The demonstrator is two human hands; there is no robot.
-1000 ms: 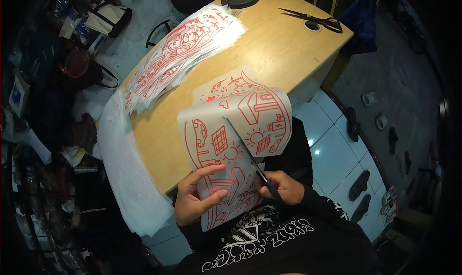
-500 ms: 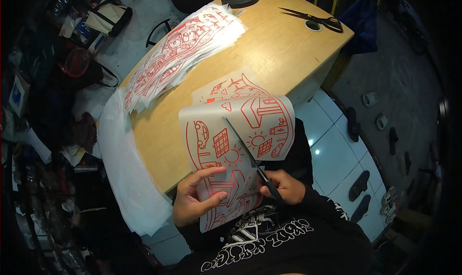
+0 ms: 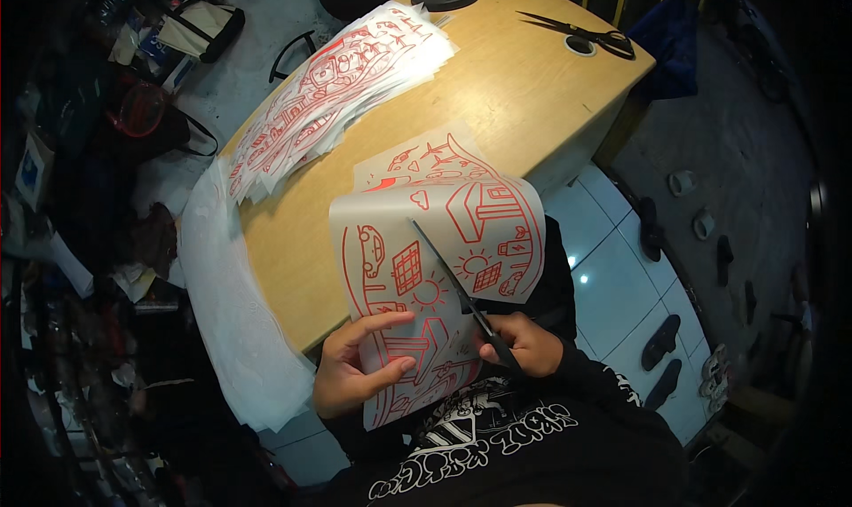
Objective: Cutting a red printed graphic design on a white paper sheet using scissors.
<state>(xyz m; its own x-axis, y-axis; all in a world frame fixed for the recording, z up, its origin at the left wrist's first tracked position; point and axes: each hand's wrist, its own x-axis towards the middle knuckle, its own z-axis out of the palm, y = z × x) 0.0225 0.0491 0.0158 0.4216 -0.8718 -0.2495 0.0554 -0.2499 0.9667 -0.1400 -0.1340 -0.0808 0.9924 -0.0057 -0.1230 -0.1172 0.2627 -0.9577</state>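
Note:
A sheet with red line drawings [image 3: 444, 207] of houses, suns, solar panels and cars lies partly over the near table edge and hangs toward my lap. My left hand [image 3: 357, 365] holds its lower left side, thumb and index finger spread apart on top; the other fingers are hidden. In my right hand [image 3: 525, 345] is a pair of black-handled scissors [image 3: 453, 281], its long blade slanting up and left across the sheet. A cut edge runs to the right of the blades, and the right part of the sheet curls up there.
On the wooden table [image 3: 497, 81] a thick pile of printed sheets [image 3: 346, 77] lies at the far left, with pale sheets [image 3: 222, 294] drooping over the left edge. Second scissors [image 3: 612, 41] and a tape roll [image 3: 580, 46] sit far right. Sandals [image 3: 661, 340] lie on the floor.
The right flap of the sheet has sunk slightly at its lower corner. The scissors' tip is a little lower on the sheet. Both hands stay in nearly the same place.

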